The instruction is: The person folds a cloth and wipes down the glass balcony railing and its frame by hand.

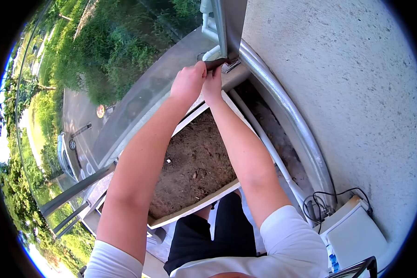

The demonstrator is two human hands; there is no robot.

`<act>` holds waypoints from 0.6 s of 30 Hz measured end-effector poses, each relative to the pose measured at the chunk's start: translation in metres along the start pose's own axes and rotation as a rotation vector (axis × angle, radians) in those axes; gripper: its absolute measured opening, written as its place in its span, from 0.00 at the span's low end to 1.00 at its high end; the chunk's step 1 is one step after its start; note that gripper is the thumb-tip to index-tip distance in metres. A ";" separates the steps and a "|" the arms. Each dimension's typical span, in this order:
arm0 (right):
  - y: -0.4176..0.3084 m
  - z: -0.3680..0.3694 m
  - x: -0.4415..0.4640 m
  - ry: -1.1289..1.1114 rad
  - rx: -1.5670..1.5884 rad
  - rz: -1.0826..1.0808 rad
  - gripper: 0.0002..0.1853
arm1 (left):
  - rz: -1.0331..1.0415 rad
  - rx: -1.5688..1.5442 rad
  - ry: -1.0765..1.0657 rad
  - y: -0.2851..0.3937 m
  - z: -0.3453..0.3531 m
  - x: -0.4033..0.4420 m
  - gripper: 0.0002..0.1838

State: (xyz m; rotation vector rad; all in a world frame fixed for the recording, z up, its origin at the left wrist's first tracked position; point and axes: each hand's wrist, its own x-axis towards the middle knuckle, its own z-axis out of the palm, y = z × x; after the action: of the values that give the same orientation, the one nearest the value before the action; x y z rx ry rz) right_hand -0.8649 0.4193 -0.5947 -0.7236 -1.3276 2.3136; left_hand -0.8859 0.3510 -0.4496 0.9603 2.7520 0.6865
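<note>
Both arms stretch forward over a planter box (194, 203) filled with brown soil (197, 157). At its far end, my left hand (189, 83) is closed, its fingers curled at a dark brown, flat piece (216, 63). My right hand (212, 87) is close beside it, just below the same piece, fingers bent in and partly hidden. Whether the piece is cloth or something else I cannot make out. It lies against the foot of a grey post (234, 25) by the glass.
A glass panel (125, 116) curves along the left, with trees and a road beyond. White pipes (210, 32) stand behind the hands. A silver pipe (282, 95) runs along the speckled wall (338, 83). Lower right are a white box (357, 236) and black cable (313, 204).
</note>
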 end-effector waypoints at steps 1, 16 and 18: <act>-0.014 -0.003 -0.004 -0.026 -0.050 0.007 0.34 | -0.001 0.003 -0.009 -0.001 0.002 0.000 0.04; 0.024 -0.029 0.001 -0.110 -0.241 -0.032 0.27 | -0.055 0.000 -0.001 -0.031 0.038 -0.022 0.05; 0.016 -0.025 -0.006 -0.078 -0.172 0.002 0.31 | -0.035 -0.034 0.012 -0.025 0.034 -0.025 0.05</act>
State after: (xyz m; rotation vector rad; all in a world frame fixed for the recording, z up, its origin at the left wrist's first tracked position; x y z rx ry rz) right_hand -0.8466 0.4254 -0.6178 -0.6931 -1.5764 2.2701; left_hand -0.8705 0.3310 -0.4911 0.9023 2.7514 0.7327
